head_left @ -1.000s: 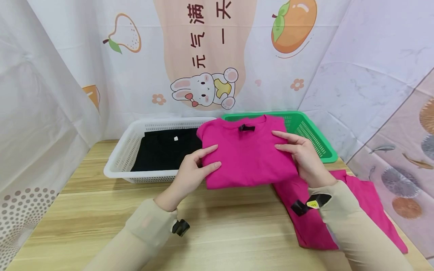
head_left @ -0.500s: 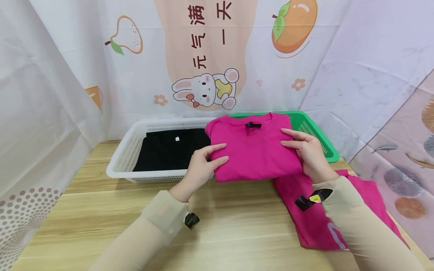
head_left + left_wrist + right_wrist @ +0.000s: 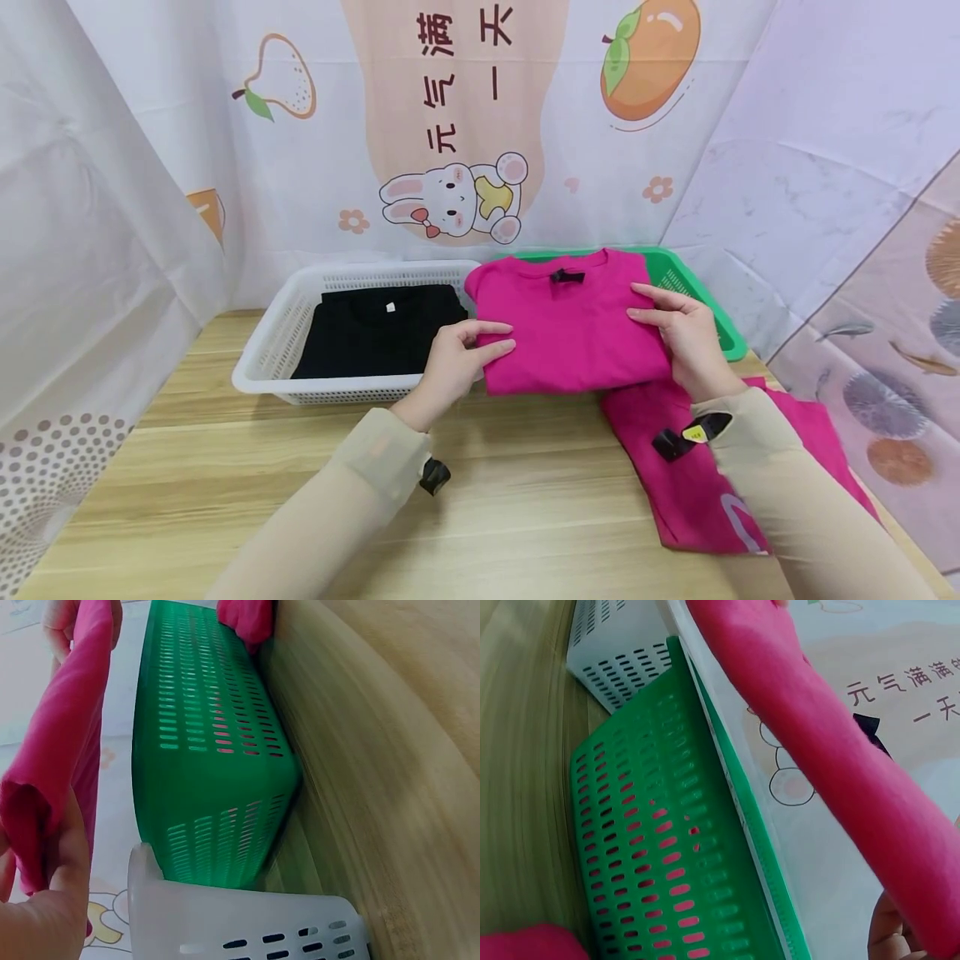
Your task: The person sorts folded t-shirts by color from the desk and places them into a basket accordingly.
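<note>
A folded magenta T-shirt (image 3: 573,337) with a black neck label hangs in the air at the front of the green basket (image 3: 705,308). My left hand (image 3: 453,358) pinches its left side, thumb and fingers on either side of the cloth. Gripping the opposite side is my right hand (image 3: 692,343), with two digits visible on the front face. In the left wrist view the shirt (image 3: 64,720) appears edge-on, above the basket's rim. The right wrist view shows its rolled lower fold (image 3: 817,742). Pink cloth shows through the green basket's slots (image 3: 660,825).
To the left stands a white basket (image 3: 258,354) with a folded black T-shirt (image 3: 375,333) in it. Another magenta garment (image 3: 705,492) with a pale print lies on the wooden table (image 3: 525,500) under the right forearm. A patterned curtain (image 3: 600,192) hangs behind.
Both hands have carried the folded T-shirt rightward and slightly up, from partly over the white basket toward the green one. The black T-shirt is more exposed now.
</note>
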A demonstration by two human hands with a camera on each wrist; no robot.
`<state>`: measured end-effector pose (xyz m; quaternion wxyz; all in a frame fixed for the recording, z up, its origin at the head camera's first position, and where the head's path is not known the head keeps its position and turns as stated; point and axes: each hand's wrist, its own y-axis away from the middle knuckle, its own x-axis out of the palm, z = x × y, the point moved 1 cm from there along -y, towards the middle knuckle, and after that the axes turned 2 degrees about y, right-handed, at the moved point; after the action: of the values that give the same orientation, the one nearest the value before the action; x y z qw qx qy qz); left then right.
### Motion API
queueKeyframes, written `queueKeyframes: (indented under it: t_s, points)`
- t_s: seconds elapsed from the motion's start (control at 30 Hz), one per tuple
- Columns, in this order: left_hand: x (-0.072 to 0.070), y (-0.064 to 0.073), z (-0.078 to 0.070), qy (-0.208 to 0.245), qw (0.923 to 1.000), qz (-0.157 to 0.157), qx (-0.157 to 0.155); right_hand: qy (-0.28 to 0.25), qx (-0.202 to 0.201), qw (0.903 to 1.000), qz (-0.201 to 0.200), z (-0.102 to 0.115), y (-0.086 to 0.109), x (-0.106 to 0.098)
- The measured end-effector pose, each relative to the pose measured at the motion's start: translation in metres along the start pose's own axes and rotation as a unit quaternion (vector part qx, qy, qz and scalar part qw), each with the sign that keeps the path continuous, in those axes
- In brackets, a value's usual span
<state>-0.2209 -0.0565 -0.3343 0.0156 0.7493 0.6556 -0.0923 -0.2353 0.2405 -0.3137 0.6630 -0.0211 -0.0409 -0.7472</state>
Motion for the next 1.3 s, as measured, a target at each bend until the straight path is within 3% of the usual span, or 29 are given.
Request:
queueKeyframes:
  t_s: [0.1,0.23,0.7,0.93,1.1,1.3]
  points:
    - [0.003,-0.005,0.0,0.047,0.9987,0.015,-0.015,0.003,0.004,1.0,-0.006,0.001,-0.003,-0.002]
    - [0.007,-0.013,0.001,0.072,0.9969,0.03,-0.012,0.01,0.015,0.9998,-0.01,0.003,-0.008,-0.005]
    - [0.029,-0.031,0.003,-0.024,0.9965,0.08,-0.01,0.058,0.04,0.9975,-0.007,0.003,-0.034,-0.024]
    - [0.039,-0.045,0.007,-0.028,0.9972,0.068,-0.007,0.105,0.024,0.9941,-0.01,0.003,-0.044,-0.03]
    - [0.047,-0.055,0.01,-0.047,0.9973,0.056,0.013,0.183,0.001,0.9829,-0.024,0.002,-0.05,-0.032]
    - [0.055,-0.063,0.011,-0.089,0.9947,0.046,0.022,0.213,-0.019,0.9753,-0.056,-0.003,-0.057,-0.033]
